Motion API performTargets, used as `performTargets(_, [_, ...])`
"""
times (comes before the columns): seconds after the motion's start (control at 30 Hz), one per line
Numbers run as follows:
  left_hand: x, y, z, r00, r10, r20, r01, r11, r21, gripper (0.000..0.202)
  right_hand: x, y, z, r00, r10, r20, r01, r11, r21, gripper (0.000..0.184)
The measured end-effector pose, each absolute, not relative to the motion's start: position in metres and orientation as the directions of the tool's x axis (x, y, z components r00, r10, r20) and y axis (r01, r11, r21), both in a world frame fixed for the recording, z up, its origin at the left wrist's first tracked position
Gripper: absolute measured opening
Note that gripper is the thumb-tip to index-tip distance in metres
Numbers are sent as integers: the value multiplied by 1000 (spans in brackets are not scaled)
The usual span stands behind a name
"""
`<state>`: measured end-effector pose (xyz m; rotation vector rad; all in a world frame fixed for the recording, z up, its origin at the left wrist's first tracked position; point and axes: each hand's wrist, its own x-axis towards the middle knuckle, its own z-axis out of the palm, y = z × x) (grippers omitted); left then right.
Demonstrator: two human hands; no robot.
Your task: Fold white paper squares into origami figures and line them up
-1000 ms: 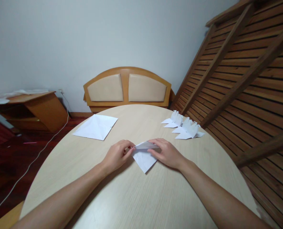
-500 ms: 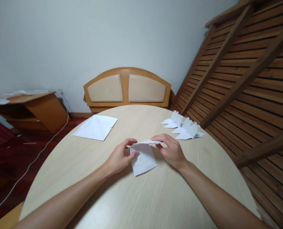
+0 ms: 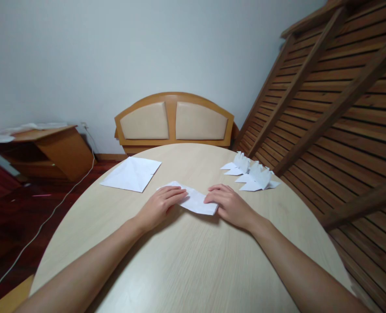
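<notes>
The folded paper (image 3: 197, 203) has just changed how it sits. A moment ago a wide part hung down toward the person, and now the paper looks long and thin, with one end far off to the left and the other end near and to the right. I think this means the folding work is still going on, and this piece is partway folded.

The paper is in the middle of the round bench (image 3: 179, 269), between the two hands. I can't tell if all of it touches the top. The left hand (image 3: 160, 203) has its grip almost closed on the left part, fingers on top, thumb mostly hidden. The right hand (image 3: 233, 206) has its grip closed on the right end, fingertips on top and thumb by the edge.

Now I count. There is one paper in the hands. There is one flat sheet (image 3: 131, 174) lying to the left, with a little dark mark on its edge. To the right are what look like two pointy paper shapes (image 3: 257, 177), close together, so it's hard to be sure. Behind the bench is one headboard (image 3: 171, 117) with two cushions (image 3: 143, 121).
</notes>
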<state>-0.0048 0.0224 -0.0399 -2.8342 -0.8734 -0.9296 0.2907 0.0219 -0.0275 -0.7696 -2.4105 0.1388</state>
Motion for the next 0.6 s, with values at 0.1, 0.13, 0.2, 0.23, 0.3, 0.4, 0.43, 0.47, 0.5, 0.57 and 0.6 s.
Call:
performTargets(0.1, [-3, 20, -44, 739, 541, 401, 495, -840, 221, 57, 291, 24, -34, -696, 607, 383, 516, 794, -321, 39])
performTargets(0.13, [-2, 18, -43, 758, 544, 359, 486, -839, 245, 56, 291, 24, -34, -703, 615, 358, 519, 787, -334, 39])
performTargets(0.2, [0, 13, -41, 775, 559, 296, 490, -827, 277, 50, 290, 22, -33, -710, 625, 324, 522, 776, -353, 38])
performTargets(0.23, [1, 11, -40, 775, 569, 275, 500, -818, 285, 45, 290, 21, -31, -716, 625, 310, 519, 775, -361, 37])
performTargets(0.3, [2, 9, -37, 772, 589, 239, 522, -802, 291, 34, 290, 19, -28, -727, 621, 292, 511, 774, -375, 34])
performTargets(0.4, [3, 9, -37, 756, 619, 212, 551, -777, 305, 28, 290, 16, -25, -727, 626, 282, 510, 767, -389, 30])
performTargets(0.43, [4, 8, -38, 745, 631, 215, 560, -767, 312, 28, 289, 16, -25, -724, 630, 282, 512, 764, -392, 29])
performTargets(0.47, [5, 8, -39, 734, 642, 220, 568, -759, 319, 28, 289, 16, -25, -719, 634, 284, 514, 761, -395, 28])
performTargets(0.5, [6, 8, -40, 723, 652, 229, 574, -751, 327, 27, 288, 16, -25, -713, 638, 290, 517, 758, -398, 27])
performTargets(0.57, [9, 7, -43, 700, 668, 252, 584, -738, 338, 23, 287, 16, -26, -701, 644, 306, 518, 755, -402, 21])
performTargets(0.6, [10, 7, -44, 690, 673, 266, 586, -735, 341, 19, 285, 16, -27, -695, 647, 315, 520, 754, -401, 16])
